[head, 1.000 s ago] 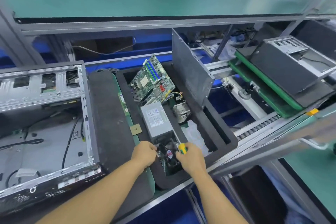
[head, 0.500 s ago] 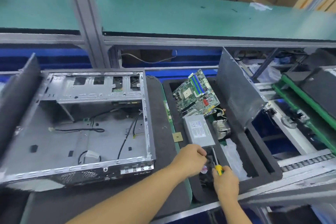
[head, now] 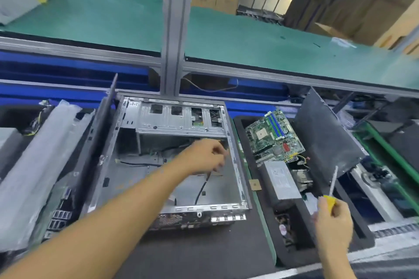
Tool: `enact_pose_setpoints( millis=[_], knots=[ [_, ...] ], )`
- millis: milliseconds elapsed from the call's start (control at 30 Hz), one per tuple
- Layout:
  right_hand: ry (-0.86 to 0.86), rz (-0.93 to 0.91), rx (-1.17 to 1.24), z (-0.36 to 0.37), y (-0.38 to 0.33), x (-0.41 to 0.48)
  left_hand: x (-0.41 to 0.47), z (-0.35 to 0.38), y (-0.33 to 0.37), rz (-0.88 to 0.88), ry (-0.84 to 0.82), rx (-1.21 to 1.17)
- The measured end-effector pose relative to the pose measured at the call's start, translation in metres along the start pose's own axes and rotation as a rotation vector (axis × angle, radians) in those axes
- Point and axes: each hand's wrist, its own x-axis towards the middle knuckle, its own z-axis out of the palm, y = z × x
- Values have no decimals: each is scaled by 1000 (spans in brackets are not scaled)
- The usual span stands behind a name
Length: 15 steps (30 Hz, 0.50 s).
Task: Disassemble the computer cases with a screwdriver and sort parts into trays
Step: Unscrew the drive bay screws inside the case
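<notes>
- Head view: we see the case (head: 136, 179) lying open side up on a dark mat (head: 192, 256), w/ a few black cables (head: 201, 188) loose on its floor.
- L hand (head: 204, 156) is inside the case, over the floor nr its right wall, just below the drive cage (head: 181, 120). Fingers are curled in, but the hand is blurred, so we can't tell if they hold anything.
- R hand (head: 333, 222) is right of the case, over the tray's near end. Its fingers wrap the yellow handle of the screwdriver (head: 332, 180), shaft pointing up & away, tip in the air.
- Tray (head: 301, 256), black foam, sits just right of the case.
- In the tray: board (head: 274, 136) propped tilted at the far end, PSU (head: 282, 180) lying flat nearer us, fan (head: 284, 226) at the near end, partly hidden.
- Small tan chip (head: 255, 184) lies at the tray's left edge, btw case & PSU.
- Grey panel (head: 326, 138) leans tilted at the tray's right side.
- Left of the case: a dark sheet (head: 99, 138) on edge against it, then a plastic-wrapped unit (head: 34, 165).
</notes>
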Motion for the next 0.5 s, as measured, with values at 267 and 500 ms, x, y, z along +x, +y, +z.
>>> enact_pose_setpoints(
  millis=[267,500],
  knots=[
    [-464,-97,352,58,-128,-79,-3,-84,-86,-304,15,272],
    [-761,-28,257,94,-152,-125,-17,-47,-59,-110,-91,-536]
  ],
)
